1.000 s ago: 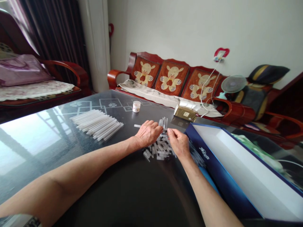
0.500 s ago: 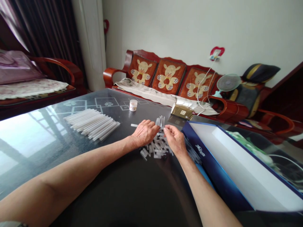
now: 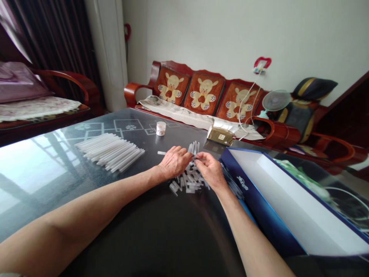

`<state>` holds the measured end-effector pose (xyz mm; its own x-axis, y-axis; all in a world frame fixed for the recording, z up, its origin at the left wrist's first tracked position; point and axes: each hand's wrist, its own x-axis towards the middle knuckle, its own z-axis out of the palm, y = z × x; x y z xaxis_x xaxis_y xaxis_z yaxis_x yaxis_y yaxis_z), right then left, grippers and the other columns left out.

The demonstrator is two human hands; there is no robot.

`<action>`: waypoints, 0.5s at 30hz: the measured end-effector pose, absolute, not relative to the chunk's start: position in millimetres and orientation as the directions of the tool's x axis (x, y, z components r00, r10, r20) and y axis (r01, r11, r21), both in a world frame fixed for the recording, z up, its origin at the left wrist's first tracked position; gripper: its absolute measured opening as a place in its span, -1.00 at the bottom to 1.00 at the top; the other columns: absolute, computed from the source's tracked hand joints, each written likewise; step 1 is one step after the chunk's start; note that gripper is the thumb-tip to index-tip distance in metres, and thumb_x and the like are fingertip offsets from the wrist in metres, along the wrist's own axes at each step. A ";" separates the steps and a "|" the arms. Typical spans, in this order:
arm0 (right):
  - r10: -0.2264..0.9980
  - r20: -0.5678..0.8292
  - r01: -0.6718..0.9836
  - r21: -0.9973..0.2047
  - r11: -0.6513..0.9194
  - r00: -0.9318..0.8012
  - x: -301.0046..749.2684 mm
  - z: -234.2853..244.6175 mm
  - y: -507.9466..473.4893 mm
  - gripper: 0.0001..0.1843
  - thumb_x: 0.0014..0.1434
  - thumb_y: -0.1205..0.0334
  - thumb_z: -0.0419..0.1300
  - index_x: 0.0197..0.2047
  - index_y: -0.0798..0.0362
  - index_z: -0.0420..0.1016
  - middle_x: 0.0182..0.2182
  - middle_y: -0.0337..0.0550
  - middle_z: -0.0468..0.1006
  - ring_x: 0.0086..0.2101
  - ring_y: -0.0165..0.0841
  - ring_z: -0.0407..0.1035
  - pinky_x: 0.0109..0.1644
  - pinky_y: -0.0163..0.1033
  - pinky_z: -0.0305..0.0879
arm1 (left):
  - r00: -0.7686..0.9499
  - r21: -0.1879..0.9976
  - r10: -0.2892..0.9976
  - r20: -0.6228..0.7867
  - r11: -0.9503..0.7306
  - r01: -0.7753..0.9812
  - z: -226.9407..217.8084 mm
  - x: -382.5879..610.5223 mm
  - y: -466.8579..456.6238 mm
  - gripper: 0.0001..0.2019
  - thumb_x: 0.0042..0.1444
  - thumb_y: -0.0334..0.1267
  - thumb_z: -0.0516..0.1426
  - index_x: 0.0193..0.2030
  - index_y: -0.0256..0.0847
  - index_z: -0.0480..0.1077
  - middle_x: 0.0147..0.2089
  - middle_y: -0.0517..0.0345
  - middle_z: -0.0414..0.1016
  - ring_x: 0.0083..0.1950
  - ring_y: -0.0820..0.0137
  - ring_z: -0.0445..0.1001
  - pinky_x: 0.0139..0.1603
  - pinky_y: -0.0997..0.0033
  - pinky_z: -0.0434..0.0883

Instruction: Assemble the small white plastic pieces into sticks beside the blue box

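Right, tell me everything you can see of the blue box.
The blue box is a shallow, open, rectangular box on the right of the dark glass table. Its glossy, card-like walls are deep blue with white lettering on the near long side, and its inside is plain white. It sits flat with nothing visibly inside, just beyond the right hand, which does not appear to touch it.
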<state>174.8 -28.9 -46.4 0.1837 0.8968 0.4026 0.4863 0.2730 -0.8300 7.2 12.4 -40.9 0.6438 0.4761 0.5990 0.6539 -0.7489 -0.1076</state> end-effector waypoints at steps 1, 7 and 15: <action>0.892 0.405 0.503 -0.825 0.259 0.204 175.1 -45.4 -29.5 -0.59 0.00 0.02 0.21 -0.13 0.09 0.45 -0.29 -0.09 0.59 -0.39 -0.34 0.45 -0.33 -0.31 0.34 | 0.646 -0.107 0.476 0.597 -0.751 0.652 -40.7 7.4 11.9 -0.66 0.33 -0.19 -0.17 -0.19 -0.20 0.40 -0.36 0.10 0.36 -0.30 0.33 0.27 -0.23 0.29 0.16; 0.900 0.390 0.689 -0.708 0.156 0.197 175.7 -39.3 -35.4 -0.54 0.15 -0.11 0.01 -0.42 0.08 0.52 -0.52 -0.15 0.57 -0.50 -0.34 0.42 -0.42 -0.33 0.25 | 0.653 -0.107 0.478 0.587 -0.754 0.648 -40.5 7.3 10.7 -0.67 0.32 -0.19 -0.15 -0.20 -0.22 0.40 -0.36 0.08 0.36 -0.29 0.34 0.28 -0.22 0.30 0.17; 0.917 0.362 0.450 -0.855 0.257 0.165 173.6 -46.2 -29.0 -0.73 0.03 0.06 0.14 -0.27 0.06 0.48 -0.44 -0.19 0.56 -0.47 -0.35 0.44 -0.36 -0.29 0.35 | 0.648 -0.104 0.478 0.593 -0.753 0.650 -42.8 6.6 13.7 -0.68 0.32 -0.20 -0.15 -0.16 -0.21 0.39 -0.34 0.08 0.36 -0.28 0.32 0.28 -0.21 0.29 0.19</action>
<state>173.6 -29.0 -46.2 0.1650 0.9174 0.3621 0.4504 0.2566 -0.8552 6.6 13.7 -42.8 0.6481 0.4782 0.5927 0.6501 -0.7528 -0.1036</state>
